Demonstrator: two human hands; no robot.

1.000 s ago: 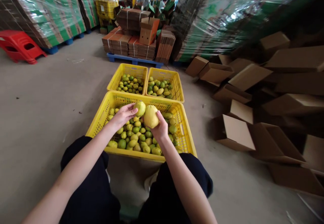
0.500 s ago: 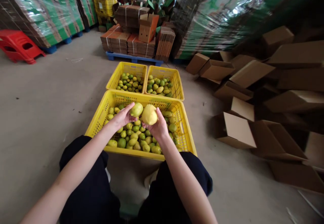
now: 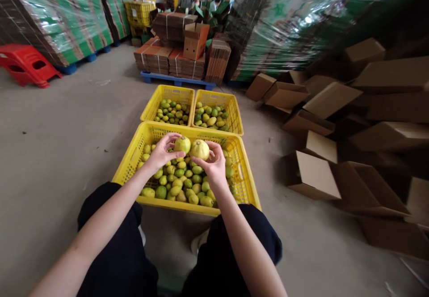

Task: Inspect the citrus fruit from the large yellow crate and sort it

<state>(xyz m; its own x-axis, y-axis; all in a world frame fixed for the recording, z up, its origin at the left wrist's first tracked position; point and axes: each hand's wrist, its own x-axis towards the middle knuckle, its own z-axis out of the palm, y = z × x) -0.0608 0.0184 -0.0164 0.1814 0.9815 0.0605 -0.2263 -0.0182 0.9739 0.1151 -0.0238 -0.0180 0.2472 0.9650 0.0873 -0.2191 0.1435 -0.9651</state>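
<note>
Left hand (image 3: 162, 153): grasping greener fruit (image 3: 182, 145), centre of frame. Right hand (image 3: 215, 166): grasping paler fruit (image 3: 200, 150), just right; both end-on to view.

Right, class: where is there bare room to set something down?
Widest: the floor between the red stool and the near crate. Narrower: the strip between that crate and the cardboard boxes. Crowded: inside the near crate, where fruit lies heaped beneath the left hand and right hand, and among the boxes.
</note>
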